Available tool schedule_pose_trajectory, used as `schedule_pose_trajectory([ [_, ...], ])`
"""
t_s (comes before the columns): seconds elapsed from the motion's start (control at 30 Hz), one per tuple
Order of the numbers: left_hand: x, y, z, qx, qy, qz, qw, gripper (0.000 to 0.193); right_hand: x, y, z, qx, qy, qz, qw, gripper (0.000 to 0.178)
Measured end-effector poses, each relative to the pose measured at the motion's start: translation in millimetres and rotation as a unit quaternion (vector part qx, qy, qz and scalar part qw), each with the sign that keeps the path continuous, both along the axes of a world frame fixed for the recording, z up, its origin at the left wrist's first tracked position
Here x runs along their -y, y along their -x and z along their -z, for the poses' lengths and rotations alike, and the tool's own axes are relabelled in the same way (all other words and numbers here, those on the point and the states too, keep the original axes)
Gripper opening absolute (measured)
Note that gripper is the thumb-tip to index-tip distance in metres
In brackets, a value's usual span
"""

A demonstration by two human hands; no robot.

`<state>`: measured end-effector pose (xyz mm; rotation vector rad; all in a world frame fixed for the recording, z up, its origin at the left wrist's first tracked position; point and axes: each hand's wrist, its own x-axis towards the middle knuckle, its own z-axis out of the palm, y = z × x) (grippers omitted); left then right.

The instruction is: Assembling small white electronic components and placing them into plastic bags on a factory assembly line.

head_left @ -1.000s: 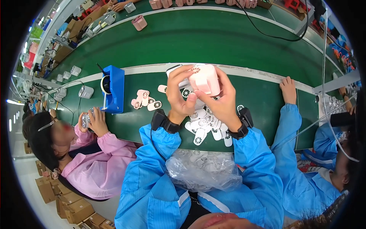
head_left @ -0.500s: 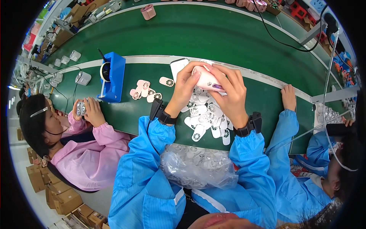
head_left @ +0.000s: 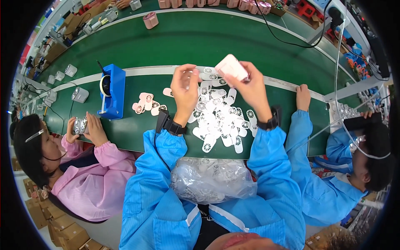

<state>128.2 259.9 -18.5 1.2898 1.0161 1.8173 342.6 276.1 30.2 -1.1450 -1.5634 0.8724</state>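
My right hand grips a pale pink, rounded box-shaped device housing and holds it tilted above the far edge of the green bench. To its left, my left hand is raised with thumb and fingers apart and nothing visible between them. Beneath and between both hands spreads a loose pile of white, oblong cover plates with round spoked grilles. Several similar pink cover plates lie left of my left hand.
A blue tape dispenser stands left on the bench. A clear plastic bag of parts rests at my lap. A co-worker in pink handles a silvery part at left; another in blue sits at right. Beyond runs a green conveyor belt carrying a pink housing.
My left hand has let go of the pink housing and drawn left. My right hand now holds it alone, turned and tilted. The view has shifted slightly.
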Motion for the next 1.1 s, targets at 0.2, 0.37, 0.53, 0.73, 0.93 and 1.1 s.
schedule_pose_trajectory([
  [0.2, 9.3, 14.7, -9.5, 0.024, -0.051, 0.000, 0.998, 0.009, -92.5, -35.5, -7.0, 0.241, 0.060, 0.088, 0.965, 0.061],
  [0.37, 4.0, 26.3, -6.1, 0.080, -0.024, -0.012, 0.996, 0.007, -155.2, -51.4, 2.0, 0.470, 0.031, 0.163, 0.867, 0.069],
  [0.53, -1.5, 30.2, -1.0, 0.085, -0.026, -0.029, 0.996, 0.006, -170.7, -47.2, 13.4, 0.533, 0.085, 0.148, 0.829, 0.072],
  [0.73, -10.8, 45.0, 2.6, 0.056, 0.011, -0.041, 0.998, 0.008, -154.0, -46.3, 33.8, 0.540, 0.049, 0.305, 0.783, 0.076],
  [0.93, 3.1, 82.8, -11.1, -0.315, 0.010, 0.023, 0.949, 0.040, -79.7, -25.1, -9.4, 0.417, -0.123, 0.143, 0.889, 0.050],
  [1.1, 8.8, 103.4, -21.7, -0.530, -0.031, 0.083, 0.844, 0.064, 3.0, 14.7, 5.7, 0.297, -0.051, -0.203, 0.932, 0.031],
])
